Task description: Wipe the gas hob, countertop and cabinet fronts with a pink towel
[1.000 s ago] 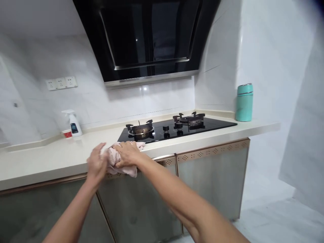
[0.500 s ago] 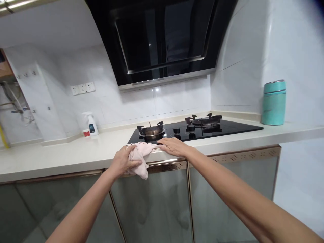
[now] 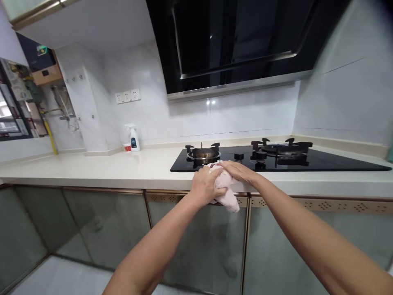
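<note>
A crumpled pale pink cloth (image 3: 226,182) lies over the front edge of the counter, just before the stove, one end hanging down the cabinet front. My left hand (image 3: 205,185) is closed on its left side. My right hand (image 3: 237,170) rests palm down at the cooktop's front edge, fingers stretched out and touching the top of the cloth. Behind both hands is the black glass gas cooktop (image 3: 229,152), with a left burner (image 3: 203,154), a right burner (image 3: 284,150) and black knobs (image 3: 238,157) between them.
A white spray bottle (image 3: 134,139) and a small red-and-white container (image 3: 127,147) stand at the back of the pale counter (image 3: 147,166). Overhead hangs a black range hood (image 3: 239,45). Greenish glass cabinet doors (image 3: 196,241) run below. A turquoise object (image 3: 390,153) is cut off at the right edge.
My left hand and the cloth have moved right along the counter edge until the cloth meets my right hand. My view has turned left, so the turquoise canister is nearly out of sight.
</note>
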Demonstrator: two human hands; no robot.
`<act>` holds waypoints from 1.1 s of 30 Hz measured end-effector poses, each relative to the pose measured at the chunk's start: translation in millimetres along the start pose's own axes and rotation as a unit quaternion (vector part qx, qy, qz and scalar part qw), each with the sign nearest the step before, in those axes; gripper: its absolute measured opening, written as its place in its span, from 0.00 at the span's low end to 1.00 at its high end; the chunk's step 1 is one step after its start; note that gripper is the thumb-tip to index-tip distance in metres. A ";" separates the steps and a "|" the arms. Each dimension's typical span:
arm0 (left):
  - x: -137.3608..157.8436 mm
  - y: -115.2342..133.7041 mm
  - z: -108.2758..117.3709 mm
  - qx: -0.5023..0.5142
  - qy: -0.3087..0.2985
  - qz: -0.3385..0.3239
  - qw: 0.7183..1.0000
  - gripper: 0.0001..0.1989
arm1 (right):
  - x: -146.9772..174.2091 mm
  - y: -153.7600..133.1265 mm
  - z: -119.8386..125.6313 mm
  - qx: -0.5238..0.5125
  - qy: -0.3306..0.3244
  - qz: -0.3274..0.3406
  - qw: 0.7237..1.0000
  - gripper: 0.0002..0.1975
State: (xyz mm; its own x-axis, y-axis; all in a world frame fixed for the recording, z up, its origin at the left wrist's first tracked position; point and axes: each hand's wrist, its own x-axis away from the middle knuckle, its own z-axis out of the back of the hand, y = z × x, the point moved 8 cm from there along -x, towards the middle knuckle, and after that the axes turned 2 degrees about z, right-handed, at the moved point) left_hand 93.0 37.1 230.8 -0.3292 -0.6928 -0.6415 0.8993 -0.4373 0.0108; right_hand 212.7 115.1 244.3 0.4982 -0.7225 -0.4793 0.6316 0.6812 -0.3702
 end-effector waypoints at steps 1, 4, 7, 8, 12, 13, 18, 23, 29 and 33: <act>6.9 -10.9 4.3 -0.004 0.002 -0.002 1.000 0.30 | 1.0 1.1 -1.1 -0.014 -0.005 -0.010 1.000 0.39; 31.7 -59.9 25.3 -0.001 0.014 0.028 1.000 0.28 | 3.1 3.2 -5.5 -0.022 -0.018 -0.039 0.999 0.38; 61.1 -125.3 54.3 0.004 0.025 0.090 0.996 0.27 | 3.8 -0.7 -10.8 0.027 -0.034 -0.039 0.998 0.35; 71.2 -147.5 64.5 0.001 0.027 0.112 0.993 0.28 | 3.9 -1.9 -11.7 0.037 -0.037 -0.039 0.998 0.35; 103.4 -218.4 100.6 -0.022 0.029 0.171 0.985 0.30 | 3.4 -4.2 -13.0 0.034 -0.046 -0.033 0.998 0.36; 108.4 -230.0 106.6 -0.031 0.026 0.187 0.982 0.30 | 2.8 -4.6 -13.1 0.029 -0.048 -0.027 0.998 0.35; 113.4 -235.4 113.6 -0.064 0.019 0.228 0.971 0.30 | -0.8 -4.0 -14.6 0.022 -0.044 -0.020 0.999 0.34; 85.1 -157.1 80.6 -0.068 0.014 0.151 0.986 0.30 | -3.3 -3.7 -17.2 0.024 -0.038 -0.036 0.998 0.35; 17.3 -28.3 14.9 -0.008 -0.017 0.005 1.000 0.34 | -7.3 3.2 -15.4 0.001 -0.016 -0.037 0.999 0.36; -6.5 -1.0 -4.0 -0.003 0.008 0.018 1.000 0.35 | -7.7 16.2 -7.8 -0.038 0.024 -0.070 0.997 0.36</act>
State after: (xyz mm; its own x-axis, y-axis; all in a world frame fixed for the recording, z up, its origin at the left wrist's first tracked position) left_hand 95.4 44.3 231.8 -0.2917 -0.6983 -0.6536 0.9120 -0.4090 0.0299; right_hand 214.5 132.6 235.8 0.3779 -0.8055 -0.4564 0.6453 0.5827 -0.4941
